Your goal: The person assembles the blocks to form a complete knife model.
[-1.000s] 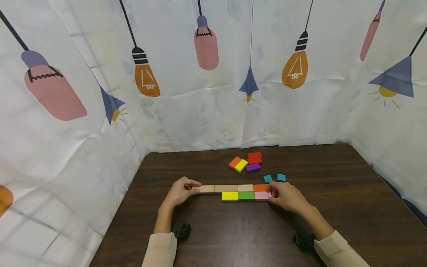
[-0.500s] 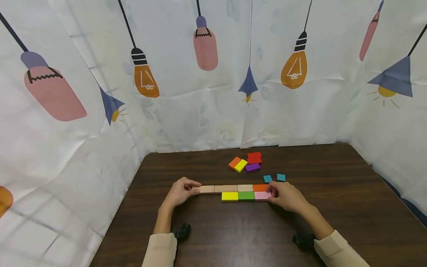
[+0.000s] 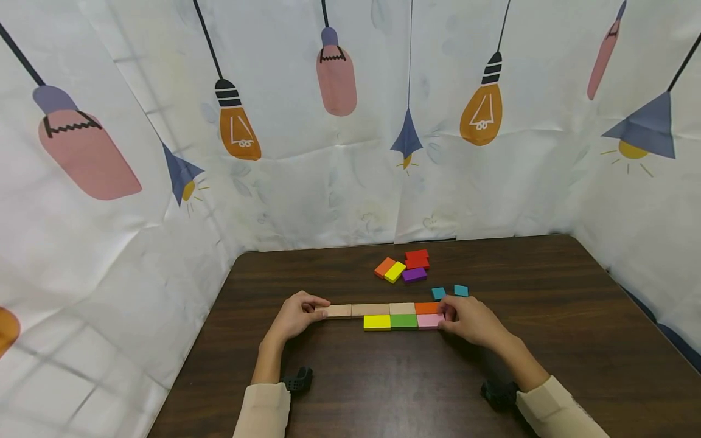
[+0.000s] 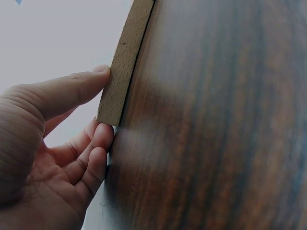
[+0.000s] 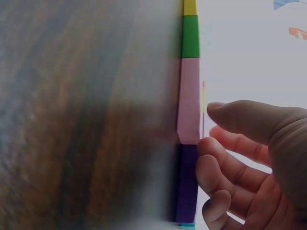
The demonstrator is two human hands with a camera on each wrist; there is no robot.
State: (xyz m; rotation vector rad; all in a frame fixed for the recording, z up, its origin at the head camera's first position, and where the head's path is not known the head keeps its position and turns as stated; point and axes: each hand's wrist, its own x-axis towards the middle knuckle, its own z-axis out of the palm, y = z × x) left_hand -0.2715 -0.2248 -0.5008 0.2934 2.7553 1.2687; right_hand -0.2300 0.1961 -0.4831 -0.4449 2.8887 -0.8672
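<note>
My left hand (image 3: 298, 315) pinches the left end of a plain wooden block (image 4: 123, 72), its thumb against the block and fingertips at the end. More wooden blocks (image 3: 370, 309) continue that row rightward to an orange block (image 3: 426, 308). In front of the row lie a yellow block (image 3: 377, 323), a green block (image 3: 403, 322) and a pink block (image 3: 429, 321). Loosely curled, my right hand (image 3: 471, 321) is at their right end, thumb near the pink block. In the right wrist view its fingertips are beside a purple block (image 5: 187, 184), hidden in the head view; I cannot tell if it grips.
Behind the rows lie two teal blocks (image 3: 461, 291). Farther back are red blocks (image 3: 417, 259), a second purple block (image 3: 414, 275), a second yellow block (image 3: 395, 272) and another orange block (image 3: 385, 267). A lamp-patterned curtain (image 3: 339, 176) surrounds the dark wooden table (image 3: 361, 389).
</note>
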